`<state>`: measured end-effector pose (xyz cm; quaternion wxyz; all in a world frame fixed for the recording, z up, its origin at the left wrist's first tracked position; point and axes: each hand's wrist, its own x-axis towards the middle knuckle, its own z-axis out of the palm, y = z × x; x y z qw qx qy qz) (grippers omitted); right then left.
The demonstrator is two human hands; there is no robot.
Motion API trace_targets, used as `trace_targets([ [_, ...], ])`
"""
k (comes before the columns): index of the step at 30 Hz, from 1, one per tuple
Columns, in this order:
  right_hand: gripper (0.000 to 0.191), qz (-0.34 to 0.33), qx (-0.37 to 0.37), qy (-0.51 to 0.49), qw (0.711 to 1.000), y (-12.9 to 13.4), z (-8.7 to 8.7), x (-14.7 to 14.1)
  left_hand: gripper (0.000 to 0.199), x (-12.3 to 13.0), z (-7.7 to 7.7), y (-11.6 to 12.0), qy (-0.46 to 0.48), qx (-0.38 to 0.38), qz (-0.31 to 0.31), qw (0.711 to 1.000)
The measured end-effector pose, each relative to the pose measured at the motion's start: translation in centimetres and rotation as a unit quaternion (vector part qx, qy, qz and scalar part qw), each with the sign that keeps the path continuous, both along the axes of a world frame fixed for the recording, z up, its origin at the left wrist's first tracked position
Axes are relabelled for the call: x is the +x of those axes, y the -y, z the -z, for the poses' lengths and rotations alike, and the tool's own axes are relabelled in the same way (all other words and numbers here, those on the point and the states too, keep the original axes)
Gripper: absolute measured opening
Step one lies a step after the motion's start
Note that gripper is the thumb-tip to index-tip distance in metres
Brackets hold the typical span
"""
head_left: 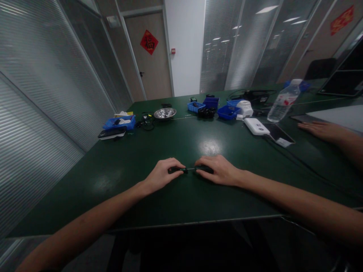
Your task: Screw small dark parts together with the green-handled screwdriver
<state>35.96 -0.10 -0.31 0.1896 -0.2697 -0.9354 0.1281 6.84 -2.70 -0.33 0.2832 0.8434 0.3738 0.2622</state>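
Near the middle of the green table (136,204), my left hand (162,174) pinches a small dark part (184,170). To its right, my right hand (218,170) is closed around the dark handle of a screwdriver-like tool (204,169). The tool's thin metal shaft points left and reaches the dark part, where its tip is too small to make out. Both hands rest low on the tabletop, a short gap apart.
A metal bowl (165,113), a blue tray (119,123) and blue bins (227,112) stand farther back. At right are a white power bank (256,126), a black phone (279,133), a cable, a water bottle (285,101) and another person's hand (320,130).
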Motion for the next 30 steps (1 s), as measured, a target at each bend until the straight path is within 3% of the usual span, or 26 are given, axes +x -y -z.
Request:
trace_targets([
  [14, 0.035, -0.008, 0.039, 0.026, 0.999, 0.8, 0.8, -1.3, 0.023, 0.5, 0.2, 0.1, 0.009, -0.008, 0.037, 0.999],
  [23, 0.035, 0.039, 0.044, 0.013, 0.998, 0.4, 0.9, -1.0, 0.034, 0.8, -0.3, 0.2, -0.004, -0.01, 0.03, 0.999],
  [30, 0.028, 0.1, 0.028, 0.026, 0.994, -0.6, 0.6, -0.1, 0.023, 0.6, -0.2, 0.3, 0.003, -0.007, 0.0, 1.0],
])
